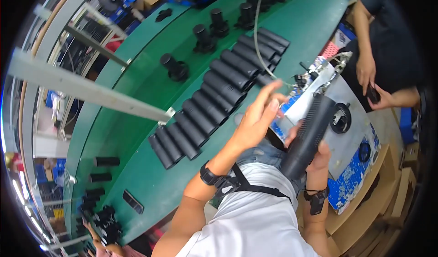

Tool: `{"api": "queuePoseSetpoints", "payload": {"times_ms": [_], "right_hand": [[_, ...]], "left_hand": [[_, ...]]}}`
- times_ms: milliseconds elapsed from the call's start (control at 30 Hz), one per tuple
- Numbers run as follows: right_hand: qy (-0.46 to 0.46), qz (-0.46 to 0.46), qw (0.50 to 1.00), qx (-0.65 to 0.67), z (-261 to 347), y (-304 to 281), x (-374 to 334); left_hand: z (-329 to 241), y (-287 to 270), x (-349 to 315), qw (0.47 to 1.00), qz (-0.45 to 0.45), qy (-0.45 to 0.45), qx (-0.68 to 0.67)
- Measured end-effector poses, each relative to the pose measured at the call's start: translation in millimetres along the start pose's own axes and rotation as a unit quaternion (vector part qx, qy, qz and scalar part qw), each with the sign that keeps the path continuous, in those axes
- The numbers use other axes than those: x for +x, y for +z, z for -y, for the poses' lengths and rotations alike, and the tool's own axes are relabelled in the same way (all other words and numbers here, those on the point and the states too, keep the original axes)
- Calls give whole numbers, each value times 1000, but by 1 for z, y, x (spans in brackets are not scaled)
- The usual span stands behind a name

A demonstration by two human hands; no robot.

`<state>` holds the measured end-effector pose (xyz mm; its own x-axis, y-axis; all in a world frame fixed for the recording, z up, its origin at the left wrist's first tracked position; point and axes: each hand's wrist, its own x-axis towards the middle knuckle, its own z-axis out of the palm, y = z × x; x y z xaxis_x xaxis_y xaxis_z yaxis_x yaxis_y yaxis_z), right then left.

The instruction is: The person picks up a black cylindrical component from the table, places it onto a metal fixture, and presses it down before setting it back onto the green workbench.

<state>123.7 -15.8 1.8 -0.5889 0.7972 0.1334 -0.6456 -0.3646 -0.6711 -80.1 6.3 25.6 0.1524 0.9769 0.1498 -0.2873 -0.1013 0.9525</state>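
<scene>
Head view, looking down on the green bench (pixel 150 97): your right hand (pixel 315 154) is closed around a black ribbed tube (pixel 309 136), fingers wrapped over its lower half, and the tube stands tilted, its top end leaning away from you. Your left hand (pixel 258 120) is raised just beside the tube on its left, fingers spread and extended, holding nothing; whether the fingertips touch the tube's upper end cannot be told. Both wrists carry black straps.

Behind the tube lies a metal plate (pixel 340 138) with blue patches, bearing a black ring (pixel 341 118) just right of the tube's top. Left of the tube, well apart, a row of black tubes (pixel 219 95) lies side by side on the bench. Farther left of that row stand several black upright fittings (pixel 203 38). Right of the tube, beyond the plate, another person's hands (pixel 372 86) hold a small dark object.
</scene>
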Motion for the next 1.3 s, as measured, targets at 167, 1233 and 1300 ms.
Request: {"api": "queuePoseSetpoints", "payload": {"times_ms": [167,1233,1300], "right_hand": [[-183,-161,965,-94,33,-3,-26],[-412,-246,854,-203,73,-27,-84],[-391,-338,778,-357,86,-29,-74]], "left_hand": [[32,42,-21,958,230,-122,-119],[68,102,51,949,290,20,-120],[88,103,55,980,163,79,83]]}}
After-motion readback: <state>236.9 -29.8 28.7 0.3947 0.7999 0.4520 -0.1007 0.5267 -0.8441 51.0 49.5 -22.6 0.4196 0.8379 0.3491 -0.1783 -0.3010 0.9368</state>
